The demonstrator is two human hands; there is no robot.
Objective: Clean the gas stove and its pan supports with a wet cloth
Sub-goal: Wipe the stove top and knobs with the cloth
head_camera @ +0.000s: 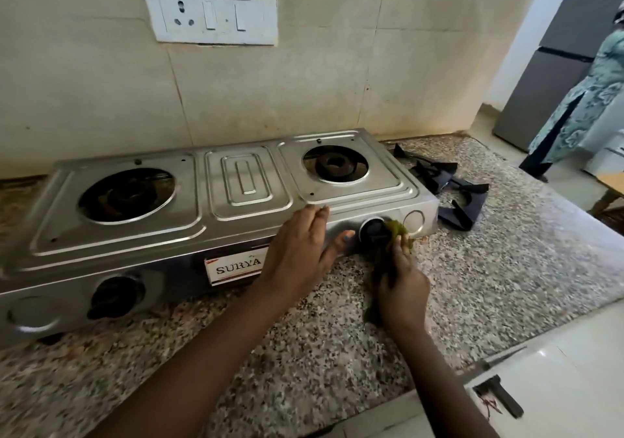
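Left hand (pixel 300 248) flat on the stove (pixel 216 198), right hand (pixel 401 285) gripping the cloth (pixel 398 231) against a knob (pixel 373 231); pan supports (pixel 449 187) lie beside.

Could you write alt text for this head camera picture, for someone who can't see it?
A right hand presses a green cloth against a steel gas stove's front knob while the left hand steadies it. Black pan supports lie beside it.

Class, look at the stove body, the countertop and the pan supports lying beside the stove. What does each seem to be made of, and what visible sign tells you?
Stove body: likely stainless steel, brushed, pressed ridges, dull reflections.
Countertop: seemingly polished granite, speckled grey, pink and black, glossy.
Pan supports: dark matte metal, perhaps enamelled or cast iron; unclear.
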